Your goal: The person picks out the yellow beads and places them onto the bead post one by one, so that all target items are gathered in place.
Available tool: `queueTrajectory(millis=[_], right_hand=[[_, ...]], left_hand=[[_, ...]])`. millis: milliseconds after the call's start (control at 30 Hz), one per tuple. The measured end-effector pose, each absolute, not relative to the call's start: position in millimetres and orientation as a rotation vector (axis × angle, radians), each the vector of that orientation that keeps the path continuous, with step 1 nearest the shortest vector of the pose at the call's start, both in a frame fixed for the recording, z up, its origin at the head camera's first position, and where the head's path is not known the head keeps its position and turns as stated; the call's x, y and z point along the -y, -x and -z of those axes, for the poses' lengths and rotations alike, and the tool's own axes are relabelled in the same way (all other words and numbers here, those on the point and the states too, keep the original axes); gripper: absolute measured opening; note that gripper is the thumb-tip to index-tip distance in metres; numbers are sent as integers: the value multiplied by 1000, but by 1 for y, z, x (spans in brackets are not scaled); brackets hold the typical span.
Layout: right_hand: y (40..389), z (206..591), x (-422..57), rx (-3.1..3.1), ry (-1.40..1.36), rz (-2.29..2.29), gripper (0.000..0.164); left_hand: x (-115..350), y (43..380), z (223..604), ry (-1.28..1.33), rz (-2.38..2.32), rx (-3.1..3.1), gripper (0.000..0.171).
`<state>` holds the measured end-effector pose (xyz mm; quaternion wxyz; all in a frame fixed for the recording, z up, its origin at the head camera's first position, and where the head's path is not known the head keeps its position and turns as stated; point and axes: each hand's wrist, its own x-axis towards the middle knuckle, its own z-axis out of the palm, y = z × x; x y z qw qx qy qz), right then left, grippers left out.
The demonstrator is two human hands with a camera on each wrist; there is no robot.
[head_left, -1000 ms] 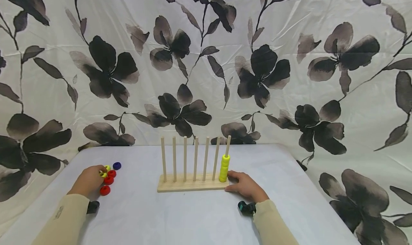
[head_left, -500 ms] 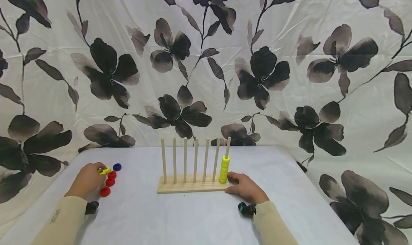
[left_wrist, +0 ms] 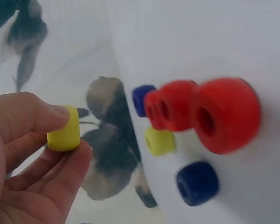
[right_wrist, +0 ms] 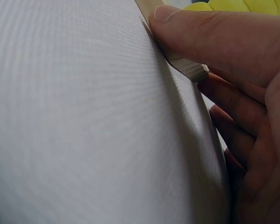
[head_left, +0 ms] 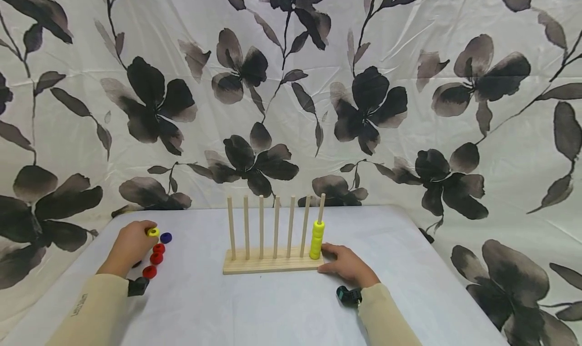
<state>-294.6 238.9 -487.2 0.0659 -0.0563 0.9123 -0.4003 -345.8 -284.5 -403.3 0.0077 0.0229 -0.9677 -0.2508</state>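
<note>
Between thumb and fingertips, my left hand (head_left: 132, 246) pinches a yellow bead (left_wrist: 64, 133), held off the table in the left wrist view. Below it lie red beads (left_wrist: 228, 115), another yellow bead (left_wrist: 159, 141) and two blue beads (left_wrist: 198, 183). My right hand (head_left: 347, 265) grips the right end of a wooden peg rack (head_left: 273, 267), thumb on the near edge and the other fingers round the end. Yellow beads (head_left: 317, 241) are stacked on the rack's rightmost peg; the other pegs are bare. In the head view my left hand covers the loose yellow bead.
A white cloth (head_left: 263, 310) covers the table. Behind it hangs a pale curtain (head_left: 291, 108) with a dark floral print. The rack stands mid-table, and the loose beads lie near the left edge.
My left hand has drawn a yellow bead from the cluster and raised it slightly away from me. The right hand and the rack have stayed in place.
</note>
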Motion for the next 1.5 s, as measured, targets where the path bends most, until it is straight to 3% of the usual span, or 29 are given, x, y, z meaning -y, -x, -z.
queueTrajectory(millis=[1000, 1500], right_hand=[[298, 489, -241, -2763, 182, 1152, 74], [297, 488, -241, -2759, 181, 1183, 74]], left_hand=[[219, 333, 348, 252, 843, 2911, 47], [188, 325, 323, 289, 947, 2838, 47]])
